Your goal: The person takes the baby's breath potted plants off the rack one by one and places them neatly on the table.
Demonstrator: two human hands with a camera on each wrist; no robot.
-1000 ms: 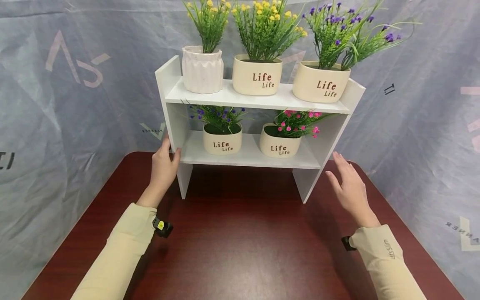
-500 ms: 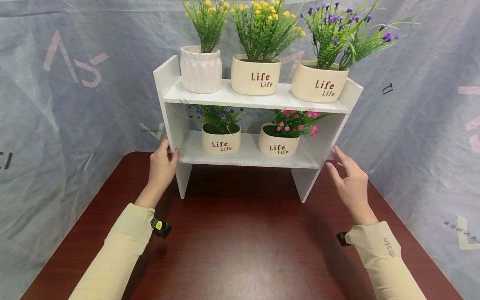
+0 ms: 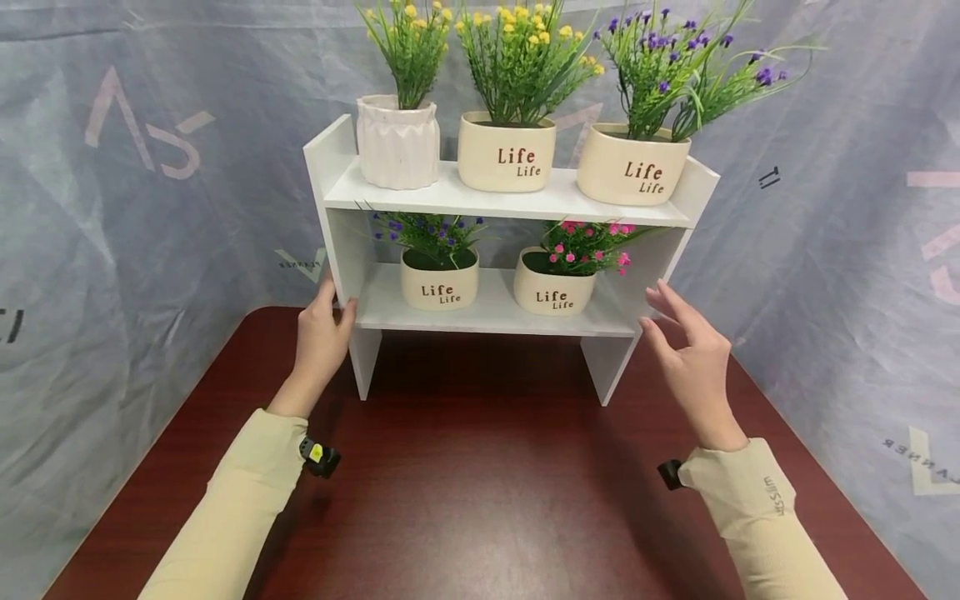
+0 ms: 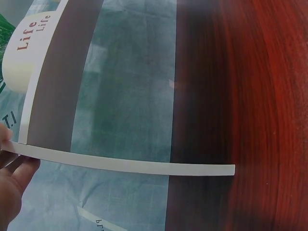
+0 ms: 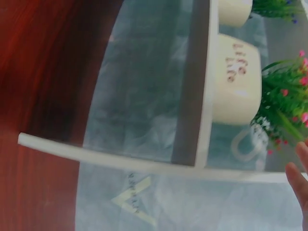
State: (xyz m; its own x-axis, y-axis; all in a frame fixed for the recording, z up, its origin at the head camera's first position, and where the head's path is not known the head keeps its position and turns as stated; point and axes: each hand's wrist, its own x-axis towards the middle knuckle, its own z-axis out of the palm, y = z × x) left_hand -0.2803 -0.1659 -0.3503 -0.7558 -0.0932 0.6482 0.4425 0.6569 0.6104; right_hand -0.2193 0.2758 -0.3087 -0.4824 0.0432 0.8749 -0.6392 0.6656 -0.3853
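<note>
The left hand (image 3: 318,337) grips the left panel (image 3: 347,267) of a white shelf unit (image 3: 497,293), thumb on the inner face. The right hand (image 3: 697,362), its fingers loosely extended, is at the right panel (image 3: 651,271); whether it touches cannot be told.

The head view alone shows the upper board: a ribbed white pot (image 3: 398,150) at its left end, a yellow-flowered cream pot (image 3: 507,158) mid-board and a purple-flowered cream pot (image 3: 633,171) at its right end. Below stand 2 more "Life" pots, the violet-flowered pot (image 3: 439,285) left and the pink-flowered pot (image 3: 553,285) right. The left wrist view adds fingers under the panel's outer face; the right wrist view, blurred, catches just 2 fingertips at the panel edge.

The unit stands upright towards the far edge of a glossy red-brown tabletop (image 3: 480,492), between its rounded far corners. Grey printed cloth (image 3: 187,250) hangs behind and on both sides. The sleeves (image 3: 240,483) are pale yellow.
</note>
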